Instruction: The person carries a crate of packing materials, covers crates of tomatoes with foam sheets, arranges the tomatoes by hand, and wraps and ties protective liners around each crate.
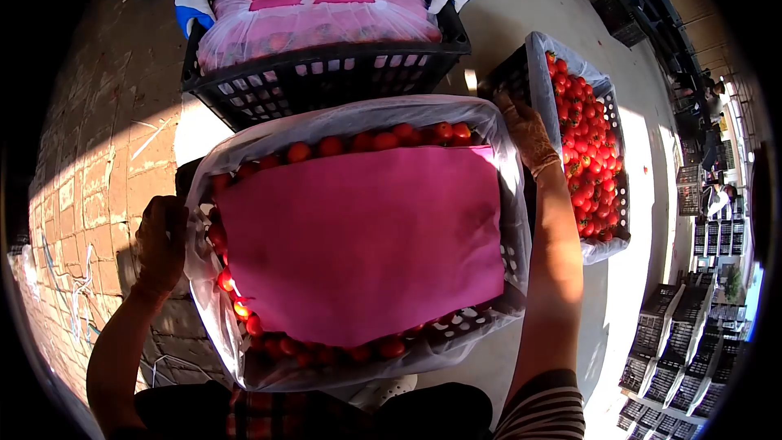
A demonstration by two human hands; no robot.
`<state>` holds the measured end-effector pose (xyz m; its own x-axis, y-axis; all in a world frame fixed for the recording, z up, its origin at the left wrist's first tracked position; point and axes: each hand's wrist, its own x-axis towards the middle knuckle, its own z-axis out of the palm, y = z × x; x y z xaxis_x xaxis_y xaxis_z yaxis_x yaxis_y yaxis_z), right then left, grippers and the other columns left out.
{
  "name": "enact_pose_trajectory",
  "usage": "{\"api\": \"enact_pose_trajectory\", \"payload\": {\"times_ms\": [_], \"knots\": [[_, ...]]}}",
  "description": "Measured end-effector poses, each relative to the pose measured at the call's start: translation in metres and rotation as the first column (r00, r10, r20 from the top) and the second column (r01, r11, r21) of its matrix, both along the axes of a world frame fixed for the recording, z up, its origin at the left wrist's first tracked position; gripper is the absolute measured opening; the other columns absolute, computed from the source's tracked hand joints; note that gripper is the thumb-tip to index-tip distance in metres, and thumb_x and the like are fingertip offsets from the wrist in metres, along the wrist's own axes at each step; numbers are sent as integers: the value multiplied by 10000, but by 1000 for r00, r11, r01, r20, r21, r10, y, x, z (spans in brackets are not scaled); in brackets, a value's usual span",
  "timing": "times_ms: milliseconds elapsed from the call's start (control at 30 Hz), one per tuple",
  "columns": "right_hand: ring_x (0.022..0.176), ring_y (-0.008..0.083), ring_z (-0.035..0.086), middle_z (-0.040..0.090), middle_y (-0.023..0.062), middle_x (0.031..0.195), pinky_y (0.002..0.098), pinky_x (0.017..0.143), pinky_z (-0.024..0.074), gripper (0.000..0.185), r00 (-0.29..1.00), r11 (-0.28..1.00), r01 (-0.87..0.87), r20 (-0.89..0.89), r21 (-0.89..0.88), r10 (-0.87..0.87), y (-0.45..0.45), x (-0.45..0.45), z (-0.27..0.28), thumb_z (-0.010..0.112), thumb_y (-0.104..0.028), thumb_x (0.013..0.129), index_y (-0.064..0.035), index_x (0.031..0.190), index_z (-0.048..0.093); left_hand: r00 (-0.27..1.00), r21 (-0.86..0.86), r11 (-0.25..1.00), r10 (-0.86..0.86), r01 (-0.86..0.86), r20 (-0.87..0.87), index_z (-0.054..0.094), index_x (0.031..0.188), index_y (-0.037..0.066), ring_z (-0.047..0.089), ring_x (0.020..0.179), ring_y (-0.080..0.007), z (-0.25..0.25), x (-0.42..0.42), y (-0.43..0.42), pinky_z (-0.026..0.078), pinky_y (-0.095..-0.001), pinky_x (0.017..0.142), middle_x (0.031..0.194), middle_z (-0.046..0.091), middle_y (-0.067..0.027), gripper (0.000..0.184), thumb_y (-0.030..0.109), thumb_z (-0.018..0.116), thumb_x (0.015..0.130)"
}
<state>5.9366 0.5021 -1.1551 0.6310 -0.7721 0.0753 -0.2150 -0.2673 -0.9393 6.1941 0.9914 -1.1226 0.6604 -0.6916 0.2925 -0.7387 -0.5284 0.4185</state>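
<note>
Right in front of me is a crate of tomatoes [392, 348] lined with thin clear plastic film [195, 236]. A pink sheet [366, 236] lies over the middle of the tomatoes, which show round its edges. My left hand [160, 238], in deep shadow, is closed at the crate's left side, by the edge of the film. At the far right corner, my right hand [528, 134] wears a thin brownish glove and grips the crate's side. The fingertips of both hands are partly hidden.
Beyond stands a black crate [326, 73] with a film-wrapped pink-topped load, held by another person's white-and-blue gloved hands [192, 2]. To the right is an uncovered lined crate of tomatoes [582, 147]. Stacked black crates [676, 342] stand farther right; brick paving [106, 171] lies left.
</note>
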Motion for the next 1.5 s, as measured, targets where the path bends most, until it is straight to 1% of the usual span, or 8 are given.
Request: {"api": "enact_pose_trajectory", "payload": {"times_ms": [133,200,467,900,1000,1133,1200,1500], "knots": [[862,155,600,650,96,985,263,804,462,314,796,525,-592,-542,-611,267,-19,-16,2,586,-264,898,-11,1082,622,986,-40,999,-30,24,-166,527,914,29,534,776,-313,-9,-14,-12,429,-387,686,824,541,-136,66,42,528,850],[865,153,603,654,124,958,269,792,463,310,993,856,-121,48,503,112,-12,-11,-7,610,-233,872,-11,1087,621,998,-53,997,-52,50,-32,527,903,31,528,783,-324,-17,-12,-16,420,-393,702,828,540,-139,61,38,518,844],[794,286,614,633,144,838,365,705,467,99,959,676,173,-35,-716,-283,21,12,-11,620,-131,801,-61,853,665,999,-20,999,-33,34,14,525,890,36,516,780,-347,-14,-14,-21,414,-408,700,824,533,-144,50,45,495,852],[801,75,556,632,2,872,229,765,437,221,991,988,128,47,-85,-124,72,-80,37,623,-151,882,-4,1047,623,974,-61,994,74,-89,-216,539,952,56,553,776,-252,21,-17,7,440,-381,677,878,576,-76,74,89,489,910],[955,107,528,585,48,1064,253,852,405,390,984,996,82,-154,-44,-88,90,-119,28,576,-233,911,-4,1219,510,805,-108,954,171,-279,-568,520,1087,97,541,842,-183,36,-11,48,437,-353,737,950,553,-10,271,327,483,948],[1212,213,437,449,141,1347,341,1028,305,541,912,921,-342,-300,-186,279,118,-184,-5,419,-371,970,-25,1379,350,-305,95,985,48,-143,-951,308,1389,125,468,1193,-199,36,-68,60,385,-360,1002,1284,480,-57,785,485,664,789],[1171,206,472,479,107,1301,338,1009,334,559,996,721,62,5,690,-91,137,-185,11,494,-388,931,-34,1350,387,-175,178,984,180,26,-968,318,1385,117,436,1229,-196,18,-85,86,378,-364,1006,1314,467,-63,773,390,711,780],[808,129,520,571,21,897,285,746,433,311,970,820,35,-216,571,109,173,-269,38,685,-244,805,-28,979,546,198,547,625,540,557,-818,648,908,12,566,601,-88,76,-103,85,468,-226,583,731,628,-31,330,336,650,845]]}}
